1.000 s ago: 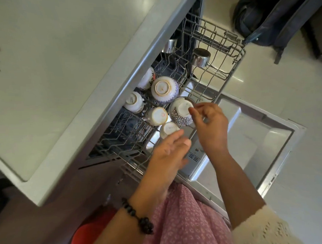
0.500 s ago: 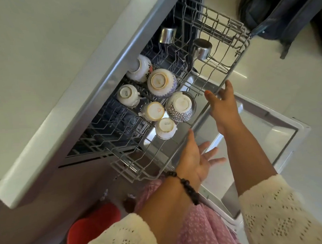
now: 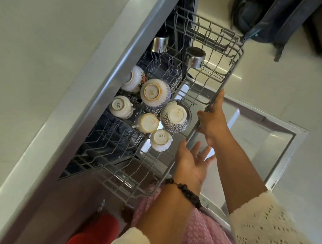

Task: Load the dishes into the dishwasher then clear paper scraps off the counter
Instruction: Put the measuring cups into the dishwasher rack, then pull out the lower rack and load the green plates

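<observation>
The dishwasher's upper wire rack [image 3: 233, 63] is pulled out over the open door [image 3: 258, 136]. Upturned dishes sit in it: a dotted bowl [image 3: 174, 117], a blue-trimmed bowl [image 3: 154, 93], a floral bowl [image 3: 134, 78], three white cups [image 3: 147, 123] and two steel tumblers [image 3: 195, 56]. My right hand [image 3: 211, 119] grips the rack's front rim, thumb inside and fingers outside. Just below it, my left hand [image 3: 191, 161] has its fingers spread, with the thumb at the same rim. No paper scraps are in view.
The pale counter [image 3: 43, 71] fills the left side, above the dishwasher. A dark backpack [image 3: 271, 12] lies on the floor at the top right. A red bucket [image 3: 87, 239] stands at the bottom left beside my pink skirt.
My right hand left the dotted bowl and went to the rack's front rim. My left hand moved down to the rim and spread its fingers.
</observation>
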